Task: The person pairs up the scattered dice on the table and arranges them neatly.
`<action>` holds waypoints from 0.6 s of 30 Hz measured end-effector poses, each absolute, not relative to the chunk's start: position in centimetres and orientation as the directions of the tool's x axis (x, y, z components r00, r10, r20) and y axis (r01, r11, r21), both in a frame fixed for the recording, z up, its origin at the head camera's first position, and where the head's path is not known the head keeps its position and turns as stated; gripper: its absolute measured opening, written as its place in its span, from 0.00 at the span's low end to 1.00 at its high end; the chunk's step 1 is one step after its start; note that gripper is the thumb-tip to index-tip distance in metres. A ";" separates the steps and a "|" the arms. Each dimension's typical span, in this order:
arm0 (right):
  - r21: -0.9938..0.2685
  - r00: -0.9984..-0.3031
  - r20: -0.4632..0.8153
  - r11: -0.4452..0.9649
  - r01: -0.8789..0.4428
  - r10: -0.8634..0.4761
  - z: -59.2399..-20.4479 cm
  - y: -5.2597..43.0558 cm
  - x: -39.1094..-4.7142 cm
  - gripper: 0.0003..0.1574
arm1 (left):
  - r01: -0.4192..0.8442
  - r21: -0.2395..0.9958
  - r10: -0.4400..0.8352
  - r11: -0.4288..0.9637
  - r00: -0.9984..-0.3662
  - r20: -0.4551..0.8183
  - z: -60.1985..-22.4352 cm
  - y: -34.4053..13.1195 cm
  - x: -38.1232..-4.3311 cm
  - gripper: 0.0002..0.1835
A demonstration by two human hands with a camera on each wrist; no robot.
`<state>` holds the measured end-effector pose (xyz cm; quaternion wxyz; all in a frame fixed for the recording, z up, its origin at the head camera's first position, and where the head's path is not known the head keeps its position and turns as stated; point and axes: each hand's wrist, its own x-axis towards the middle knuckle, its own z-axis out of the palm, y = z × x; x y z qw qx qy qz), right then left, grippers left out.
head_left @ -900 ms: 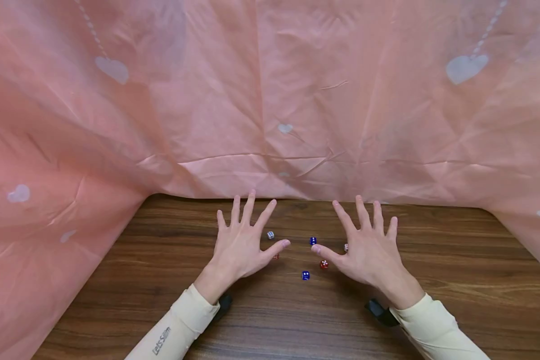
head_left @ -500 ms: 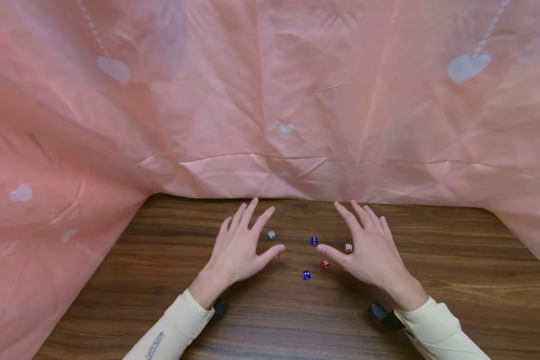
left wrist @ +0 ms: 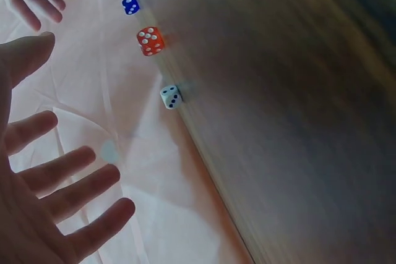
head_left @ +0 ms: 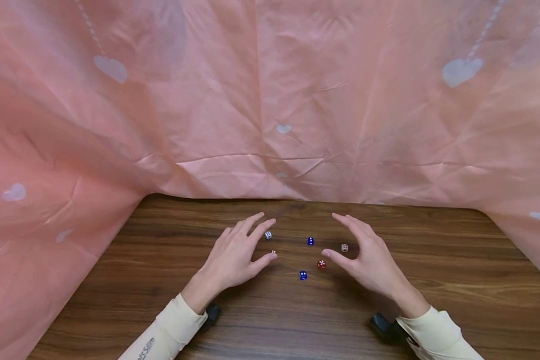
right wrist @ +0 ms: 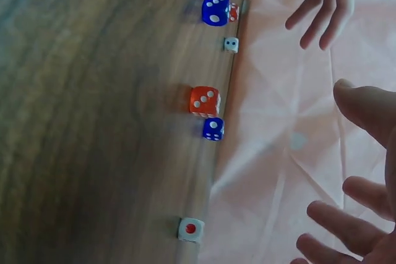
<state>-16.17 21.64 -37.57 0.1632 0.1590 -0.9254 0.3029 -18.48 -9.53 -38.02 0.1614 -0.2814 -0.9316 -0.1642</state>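
Six-sided dice lie scattered on the wooden table between my hands. My left hand is held over the left side, fingers loosely extended and holding nothing. Nearest to it are a white die and a red die, which its thumb partly hides in the head view. On the other side my right hand holds nothing either, thumb apart from the fingers. A second red die lies by its thumb, and another white die between thumb and fingers. Two blue dice, one farther back and one closer, lie in the middle.
A pink cloth with pale hearts hangs behind the table and along both sides. The brown wooden tabletop extends toward me. Dark straps sit at both wrists, below cream sleeves.
Both hands have turned their palms inward, and their spread fingers have drawn closer together. Fingertips have come back from the table's far edge. The right-hand white die shows more fully; the dice lie still.
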 end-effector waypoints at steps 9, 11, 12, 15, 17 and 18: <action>-0.604 -0.907 0.350 0.684 -0.409 -0.233 -38.1 21.2 -15.9 0.39 | 0.614 0.273 0.514 0.740 -0.779 0.358 -37.5 -8.8 -18.2 0.37; -0.635 -0.916 0.321 0.662 -0.397 -0.241 -38.3 21.1 -15.9 0.38 | 0.609 0.316 0.517 0.727 -0.789 0.331 -37.4 -8.7 -18.1 0.36; -0.643 -0.919 0.312 0.658 -0.392 -0.243 -38.5 21.0 -15.9 0.38 | 0.605 0.343 0.517 0.719 -0.795 0.317 -37.4 -8.6 -18.0 0.36; -0.660 -0.926 0.290 0.651 -0.376 -0.240 -38.7 20.9 -15.9 0.36 | 0.588 0.431 0.519 0.684 -0.808 0.279 -37.2 -8.5 -17.9 0.36; -0.667 -0.931 0.280 0.650 -0.364 -0.235 -38.8 20.9 -15.9 0.35 | 0.583 0.498 0.529 0.642 -0.807 0.262 -37.2 -8.5 -17.8 0.36; -0.670 -0.933 0.275 0.650 -0.359 -0.231 -38.8 20.8 -15.8 0.35 | 0.587 0.526 0.539 0.616 -0.801 0.261 -37.3 -8.5 -17.8 0.36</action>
